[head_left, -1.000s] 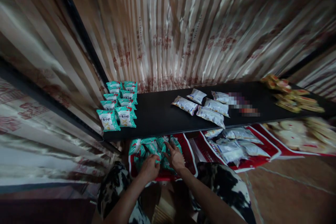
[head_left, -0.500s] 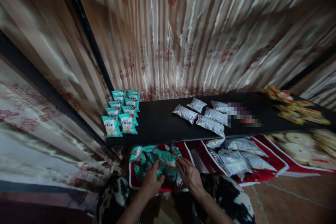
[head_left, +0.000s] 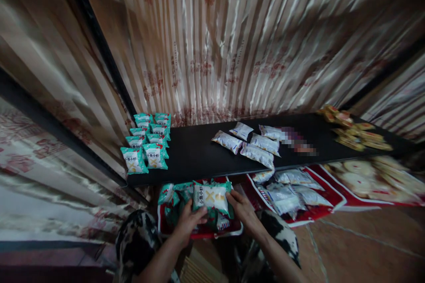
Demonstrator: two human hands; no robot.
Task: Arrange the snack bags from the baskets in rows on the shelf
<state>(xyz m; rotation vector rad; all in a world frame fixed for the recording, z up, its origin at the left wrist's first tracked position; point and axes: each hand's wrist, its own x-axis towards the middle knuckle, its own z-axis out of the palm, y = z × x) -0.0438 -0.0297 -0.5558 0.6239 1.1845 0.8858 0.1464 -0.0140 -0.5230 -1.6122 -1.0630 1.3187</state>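
Observation:
A teal and white snack packet [head_left: 213, 197] is held between my two hands, face up, above a red basket [head_left: 217, 234] of similar teal packets. My right hand [head_left: 245, 210] is closed on the packet's right end. At its left end, my left hand [head_left: 190, 222] grips the near corner with thumb and fingers. On the left end of the black shelf [head_left: 191, 152], several matching teal packets [head_left: 153, 157] stand upright in two columns.
White snack packets [head_left: 260, 155] lie loosely mid-shelf, and one hangs over its front edge. Yellow packets [head_left: 361, 135] are heaped at the right. Below are a red basket of white packets [head_left: 285, 199] and another with pale packs [head_left: 360, 177]. Dark shelf posts [head_left: 102, 48] frame the left.
The teal packet has come up out of the basket and turned its printed front upward between my hands. The view has shifted slightly to the right.

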